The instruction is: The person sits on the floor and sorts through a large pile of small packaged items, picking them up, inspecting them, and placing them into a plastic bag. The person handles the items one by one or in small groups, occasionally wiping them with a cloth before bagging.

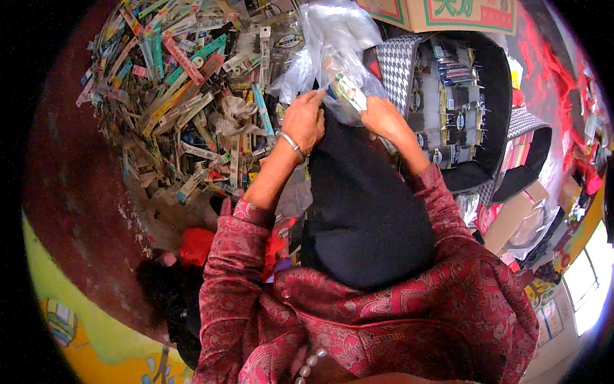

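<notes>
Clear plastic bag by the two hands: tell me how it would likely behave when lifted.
The clear plastic bag would probably be floppy, as it lies in loose creases. It looks thin and see-through, so the film itself is likely light. The glossy highlights suggest it may be slippery.

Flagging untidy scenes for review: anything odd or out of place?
Mainly the heap of slim packets at left: jumbled, pointing every way, while the packets in the checked-sided bin at right lie in rows. A crumpled pale wad also sits among the heap, unlike the flat strips around it.
</notes>
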Tool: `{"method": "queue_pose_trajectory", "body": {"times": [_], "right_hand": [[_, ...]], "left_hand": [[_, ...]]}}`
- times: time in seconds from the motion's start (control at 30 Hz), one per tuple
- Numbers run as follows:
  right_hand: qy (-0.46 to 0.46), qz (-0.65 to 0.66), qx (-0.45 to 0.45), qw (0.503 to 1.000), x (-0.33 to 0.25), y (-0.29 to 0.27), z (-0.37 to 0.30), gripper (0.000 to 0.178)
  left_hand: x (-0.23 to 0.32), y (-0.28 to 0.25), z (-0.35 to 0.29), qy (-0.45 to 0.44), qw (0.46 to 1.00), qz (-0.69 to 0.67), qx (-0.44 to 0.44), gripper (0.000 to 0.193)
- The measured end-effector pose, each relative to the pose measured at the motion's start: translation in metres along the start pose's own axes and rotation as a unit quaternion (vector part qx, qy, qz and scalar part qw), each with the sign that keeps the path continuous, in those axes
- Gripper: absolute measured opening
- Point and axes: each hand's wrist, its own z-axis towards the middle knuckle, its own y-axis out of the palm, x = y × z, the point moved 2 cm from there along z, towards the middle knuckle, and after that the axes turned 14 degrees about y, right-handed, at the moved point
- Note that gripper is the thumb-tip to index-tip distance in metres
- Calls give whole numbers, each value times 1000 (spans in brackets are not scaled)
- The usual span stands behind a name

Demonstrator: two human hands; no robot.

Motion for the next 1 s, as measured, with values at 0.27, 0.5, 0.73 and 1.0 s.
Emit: {"method": "queue_pose_trajectory", "body": {"times": [0.27, 0.5, 0.73, 1.0], "right_hand": [[2, 483, -9, 876, -20, -33, 12, 26], [-111, 578, 19, 808, -35, -70, -20, 17], [-282, 583, 126, 751, -77, -58, 12, 10], [-258, 531, 100, 801, -61, 3, 43, 19]], "left_hand": [[-6, 2, -9, 2, 1000, 12, -12, 30], [-8, -4, -7, -48, 998, 1, -29, 32], [-11, -10, -4, -59, 998, -29, -15, 34], [-8, -9, -6, -65, 996, -58, 4, 36]]}}
